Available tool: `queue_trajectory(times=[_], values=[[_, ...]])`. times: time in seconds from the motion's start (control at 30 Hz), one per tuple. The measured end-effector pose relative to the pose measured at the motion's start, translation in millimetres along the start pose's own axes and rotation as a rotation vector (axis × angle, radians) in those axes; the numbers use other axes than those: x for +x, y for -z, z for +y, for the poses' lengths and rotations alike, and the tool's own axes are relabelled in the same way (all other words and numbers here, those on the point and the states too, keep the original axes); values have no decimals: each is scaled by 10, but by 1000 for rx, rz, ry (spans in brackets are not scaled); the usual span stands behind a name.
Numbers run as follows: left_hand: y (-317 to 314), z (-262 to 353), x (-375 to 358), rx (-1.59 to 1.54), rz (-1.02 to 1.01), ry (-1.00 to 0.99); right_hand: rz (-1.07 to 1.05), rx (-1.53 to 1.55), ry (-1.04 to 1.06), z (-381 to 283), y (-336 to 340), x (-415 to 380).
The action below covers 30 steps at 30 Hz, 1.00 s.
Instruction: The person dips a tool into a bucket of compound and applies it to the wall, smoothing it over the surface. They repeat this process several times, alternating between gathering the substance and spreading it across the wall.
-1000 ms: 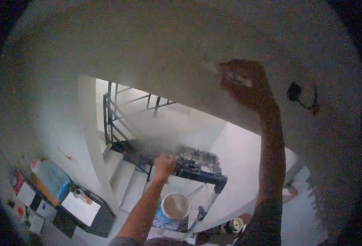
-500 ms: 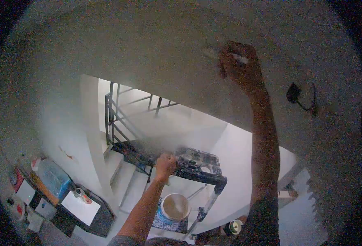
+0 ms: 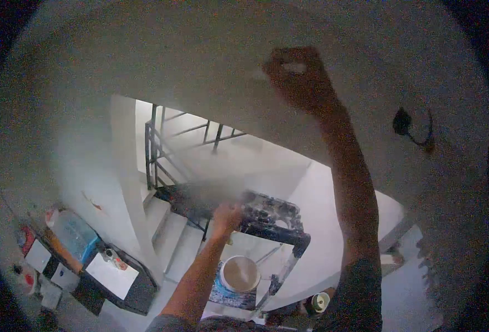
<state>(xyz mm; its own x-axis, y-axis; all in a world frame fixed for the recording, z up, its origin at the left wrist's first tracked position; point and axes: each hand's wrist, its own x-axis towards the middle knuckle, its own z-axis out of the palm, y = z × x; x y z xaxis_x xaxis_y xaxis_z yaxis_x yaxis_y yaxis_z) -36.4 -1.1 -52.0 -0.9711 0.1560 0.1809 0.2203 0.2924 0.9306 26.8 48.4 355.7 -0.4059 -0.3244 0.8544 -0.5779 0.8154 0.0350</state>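
Note:
My right hand (image 3: 301, 80) is raised against the grey ceiling (image 3: 172, 61), fingers closed around a small pale thing (image 3: 295, 67) that I cannot identify in the dim light. My left hand (image 3: 228, 213) reaches down and grips the top of a paint-spattered ladder (image 3: 275, 216). Below the ladder top stands a round bucket (image 3: 239, 274) with pale contents. Both forearms are bare; a dark sleeve shows at my right upper arm.
A dark fitting with a curled wire (image 3: 406, 123) hangs on the ceiling right of my hand. A metal stair railing (image 3: 161, 144) and steps lie below. At lower left a table (image 3: 111, 276) carries a blue container (image 3: 73, 235) and clutter. A small can (image 3: 320, 301) sits by the ladder's foot.
My right hand has slid left and slightly up along the ceiling, away from the dark fitting. My left hand has stayed on the ladder top.

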Motion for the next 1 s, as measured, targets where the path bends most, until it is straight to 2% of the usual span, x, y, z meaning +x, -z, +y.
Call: queue_trajectory(times=[0.03,0.07,0.13,0.2,0.27,0.33,0.4,0.43,0.47,0.5,0.53,0.6,0.63,0.67,0.73,0.77,0.8,0.87,0.93,1.0], values=[[-9,-37,-15,19,24,-118,-18,63,238,-47,64,57],[-23,-52,9,37,50,-236,-18,67,246,-101,153,127],[-46,-46,31,80,64,-210,167,-437,353,-272,294,216],[-31,-49,12,123,66,-180,145,-518,381,-137,199,163],[21,-14,-60,6,91,-326,121,-605,414,-19,53,-17],[-117,-137,26,-10,108,-250,-25,-608,281,-33,-199,-370],[-68,-77,-31,69,108,-337,-331,-692,299,-41,-482,-738],[211,214,-149,-22,-89,-164,-422,-617,151,-250,-552,-853],[106,125,-109,-27,-87,-167,-502,-542,8,-411,-576,-908],[-66,-34,-16,59,23,-207,-462,-549,133,-352,-586,-950],[-103,-72,4,149,132,-243,-455,-551,136,-359,-495,-908],[-120,-82,10,118,164,-236,-302,-412,195,-398,-185,-732],[-108,-47,-21,85,185,-222,-170,-454,360,-384,-54,-623],[-76,-32,-30,86,180,-219,-173,-454,356,-356,21,-547],[34,5,-39,119,-9,-280,6,-442,243,-306,94,-487],[56,46,-59,121,-14,-278,-88,-430,101,-212,6,-557],[74,101,-93,121,29,-273,-90,-430,94,-121,-145,-702],[117,158,-149,119,68,-266,-222,-512,281,-51,-429,-1021],[146,186,-164,6,74,-295,-267,-428,247,-122,-484,-1146],[23,43,-87,57,96,-304,-297,-341,200,-168,-440,-1182]])
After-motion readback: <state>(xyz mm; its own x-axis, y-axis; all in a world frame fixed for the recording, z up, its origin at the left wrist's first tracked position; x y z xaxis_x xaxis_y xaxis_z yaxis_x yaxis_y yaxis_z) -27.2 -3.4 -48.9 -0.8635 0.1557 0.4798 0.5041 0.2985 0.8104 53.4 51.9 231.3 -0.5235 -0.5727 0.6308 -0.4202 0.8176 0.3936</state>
